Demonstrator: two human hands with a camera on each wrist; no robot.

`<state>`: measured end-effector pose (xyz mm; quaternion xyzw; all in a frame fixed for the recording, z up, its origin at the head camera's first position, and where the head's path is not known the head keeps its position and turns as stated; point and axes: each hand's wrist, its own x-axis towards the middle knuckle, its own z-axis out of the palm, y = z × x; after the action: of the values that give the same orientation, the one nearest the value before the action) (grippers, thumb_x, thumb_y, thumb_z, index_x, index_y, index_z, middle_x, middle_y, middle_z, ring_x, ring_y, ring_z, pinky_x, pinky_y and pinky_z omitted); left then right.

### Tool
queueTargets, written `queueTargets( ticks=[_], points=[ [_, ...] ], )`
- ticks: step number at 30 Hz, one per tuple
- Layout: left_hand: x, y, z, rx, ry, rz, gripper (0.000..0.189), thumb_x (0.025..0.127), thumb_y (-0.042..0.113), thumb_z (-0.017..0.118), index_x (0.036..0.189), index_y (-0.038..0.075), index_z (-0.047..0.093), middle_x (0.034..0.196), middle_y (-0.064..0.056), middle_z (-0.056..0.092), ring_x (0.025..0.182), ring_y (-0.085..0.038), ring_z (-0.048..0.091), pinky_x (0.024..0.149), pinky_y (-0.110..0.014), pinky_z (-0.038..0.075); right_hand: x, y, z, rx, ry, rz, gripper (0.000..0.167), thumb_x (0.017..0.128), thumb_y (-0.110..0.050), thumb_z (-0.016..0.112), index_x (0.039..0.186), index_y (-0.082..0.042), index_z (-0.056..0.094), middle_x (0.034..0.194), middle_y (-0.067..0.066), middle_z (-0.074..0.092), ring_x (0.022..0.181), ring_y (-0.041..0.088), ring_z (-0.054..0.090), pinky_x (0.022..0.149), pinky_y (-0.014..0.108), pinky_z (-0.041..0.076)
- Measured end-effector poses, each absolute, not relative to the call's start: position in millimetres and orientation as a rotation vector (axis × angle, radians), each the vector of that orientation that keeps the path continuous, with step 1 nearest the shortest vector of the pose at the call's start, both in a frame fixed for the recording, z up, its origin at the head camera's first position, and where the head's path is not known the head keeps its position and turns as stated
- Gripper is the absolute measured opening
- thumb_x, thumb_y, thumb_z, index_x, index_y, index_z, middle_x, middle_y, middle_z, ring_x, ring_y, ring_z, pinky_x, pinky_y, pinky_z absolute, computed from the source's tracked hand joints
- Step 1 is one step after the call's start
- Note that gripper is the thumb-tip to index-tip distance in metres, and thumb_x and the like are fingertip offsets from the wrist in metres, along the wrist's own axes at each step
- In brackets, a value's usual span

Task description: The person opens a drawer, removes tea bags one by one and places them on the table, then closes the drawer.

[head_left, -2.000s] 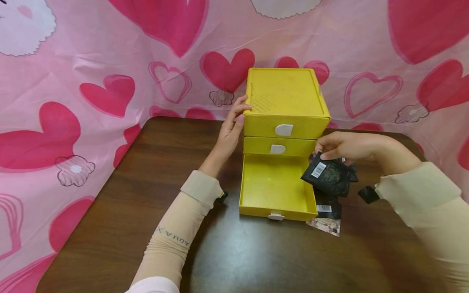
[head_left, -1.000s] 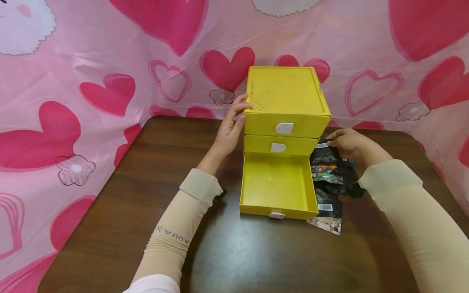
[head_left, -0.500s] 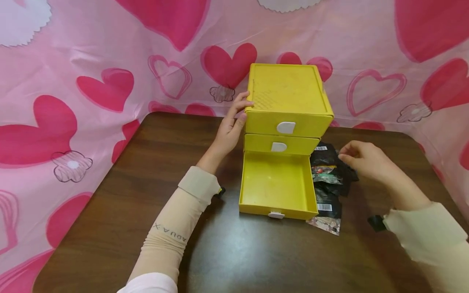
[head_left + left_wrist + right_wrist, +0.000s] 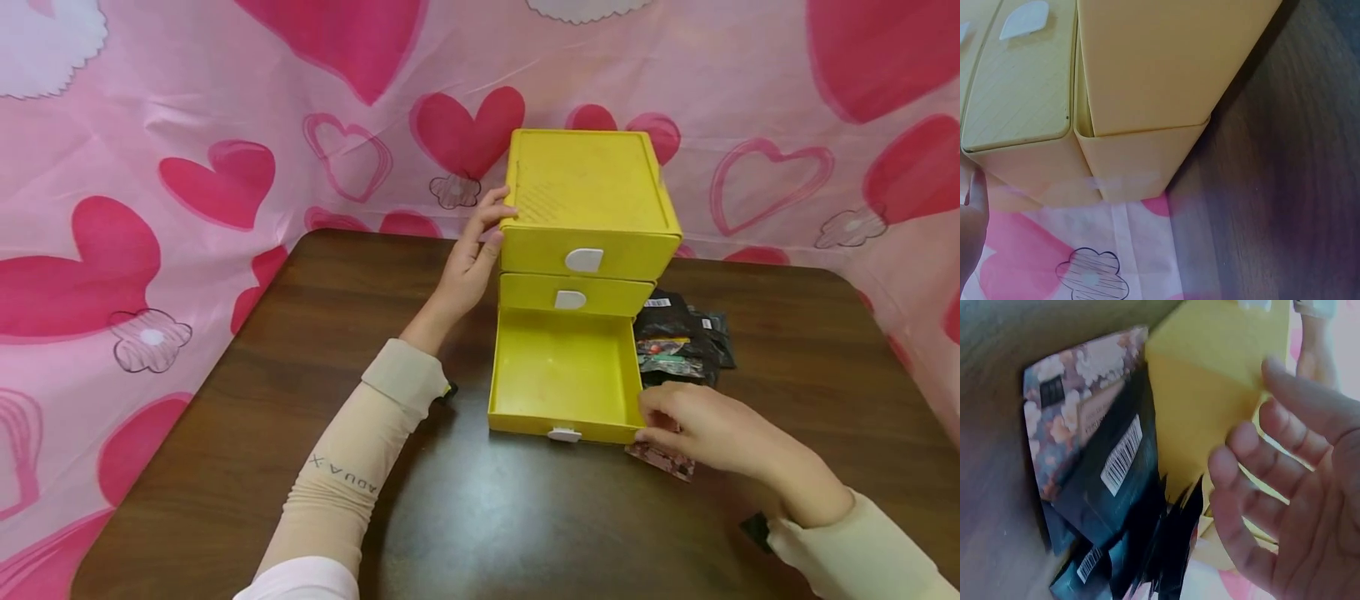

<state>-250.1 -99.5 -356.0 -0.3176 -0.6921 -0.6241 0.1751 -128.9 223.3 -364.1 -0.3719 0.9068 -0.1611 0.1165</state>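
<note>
A yellow drawer unit (image 4: 588, 179) stands on the table, its bottom drawer (image 4: 566, 367) pulled out with a bare floor showing. My left hand (image 4: 472, 258) rests against the unit's upper left side, fingers at the top edge and thumb near the front corner. At the drawer's right front corner is my right hand (image 4: 705, 429), fingers loosely bent; nothing shows between thumb and fingers in the right wrist view. Several black sachets (image 4: 671, 333) lie overlapped along the drawer's right side. A floral packet (image 4: 663, 458) pokes out below the right hand; the right wrist view shows a barcoded black sachet (image 4: 1113, 469) over it.
Two upper drawers with white tabs, the top drawer (image 4: 543, 257) and the middle drawer (image 4: 528, 292), are closed. A dark wooden table (image 4: 510, 517) carries everything. Pink heart-patterned cloth (image 4: 285, 100) hangs behind and at the sides.
My right hand laid a black sachet on the pile beside the unit and let go. It then drew back and came forward to the drawer's front corner. My left hand stayed put.
</note>
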Motion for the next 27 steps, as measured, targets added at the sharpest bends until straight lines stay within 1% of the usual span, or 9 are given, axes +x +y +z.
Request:
queueTargets(
  ticks=[5,8,12,16,18,21,23,25,27],
  points=[
    [-252.8,-100.8,-360.2,-0.911,-1.948,-1.737,0.03,0.102,-0.001,0.041,0.131,-0.005,0.046,0.158,-0.02,0.031,0.149,-0.024,0.028,0.122,-0.043,0.028,-134.4,215.2,-370.7,-1.12,2.913,-0.356,0.029,0.085,-0.02,0.079,0.075,-0.024,0.052,0.067,-0.015,0.043,0.063,0.001,0.039,0.056,0.02,0.034],
    [-252.8,-101.0,-361.2,-0.926,-1.956,-1.721,0.029,0.103,0.002,0.041,0.131,-0.003,0.046,0.158,-0.018,0.031,0.149,-0.022,0.029,0.121,-0.043,0.03,-141.0,211.4,-375.3,-1.093,3.059,-0.286,0.03,0.082,-0.017,0.081,0.074,-0.019,0.052,0.067,-0.009,0.046,0.063,0.008,0.041,0.055,0.024,0.033],
    [-251.6,-100.2,-361.7,-0.929,-1.97,-1.713,0.029,0.103,0.003,0.041,0.132,-0.003,0.046,0.158,-0.018,0.031,0.149,-0.021,0.029,0.12,-0.041,0.031,-151.5,207.6,-378.8,-1.029,3.171,-0.233,0.029,0.081,-0.015,0.081,0.074,-0.014,0.053,0.065,-0.003,0.047,0.063,0.016,0.044,0.051,0.027,0.032],
    [-251.4,-101.3,-361.9,-0.924,-1.959,-1.712,0.029,0.103,0.002,0.042,0.131,-0.003,0.046,0.158,-0.019,0.031,0.149,-0.022,0.029,0.12,-0.04,0.032,-163.5,202.7,-380.1,-0.94,3.227,-0.232,0.028,0.082,-0.017,0.08,0.073,-0.013,0.054,0.062,-0.002,0.047,0.062,0.02,0.045,0.047,0.027,0.031],
    [-251.7,-102.1,-362.1,-0.928,-1.954,-1.713,0.029,0.103,0.004,0.042,0.131,-0.003,0.046,0.158,-0.019,0.031,0.149,-0.022,0.029,0.119,-0.041,0.032,-169.0,199.8,-381.4,-0.895,3.275,-0.205,0.029,0.084,-0.018,0.079,0.073,-0.012,0.053,0.062,0.0,0.051,0.062,0.023,0.047,0.044,0.029,0.031],
    [-251.7,-101.9,-362.2,-0.934,-1.954,-1.717,0.032,0.102,0.01,0.042,0.131,-0.003,0.046,0.158,-0.019,0.031,0.149,-0.024,0.028,0.119,-0.04,0.031,-175.7,195.8,-384.3,-0.816,3.365,-0.145,0.027,0.085,-0.019,0.077,0.075,-0.008,0.055,0.065,0.007,0.059,0.064,0.029,0.051,0.042,0.036,0.037],
    [-251.5,-101.4,-362.9,-0.932,-1.955,-1.731,0.034,0.102,0.011,0.041,0.132,-0.004,0.045,0.158,-0.02,0.03,0.149,-0.026,0.027,0.12,-0.04,0.031,-180.3,193.2,-386.7,-0.759,3.422,-0.104,0.025,0.087,-0.02,0.076,0.079,-0.004,0.059,0.072,0.013,0.064,0.067,0.035,0.055,0.043,0.044,0.042],
    [-250.9,-101.2,-363.3,-0.922,-1.958,-1.742,0.035,0.101,0.01,0.041,0.132,-0.005,0.044,0.158,-0.022,0.029,0.15,-0.029,0.026,0.12,-0.039,0.03,-185.2,190.9,-388.5,-0.692,3.454,-0.093,0.025,0.088,-0.021,0.074,0.079,-0.002,0.062,0.075,0.017,0.066,0.07,0.038,0.058,0.046,0.051,0.046],
    [-250.2,-100.7,-363.4,-0.916,-1.956,-1.754,0.034,0.101,0.007,0.04,0.131,-0.007,0.044,0.158,-0.024,0.028,0.15,-0.032,0.025,0.121,-0.04,0.029,-189.3,189.0,-389.5,-0.612,3.46,-0.104,0.027,0.089,-0.023,0.073,0.076,-0.001,0.065,0.075,0.019,0.067,0.07,0.039,0.058,0.047,0.054,0.046]
  ],
)
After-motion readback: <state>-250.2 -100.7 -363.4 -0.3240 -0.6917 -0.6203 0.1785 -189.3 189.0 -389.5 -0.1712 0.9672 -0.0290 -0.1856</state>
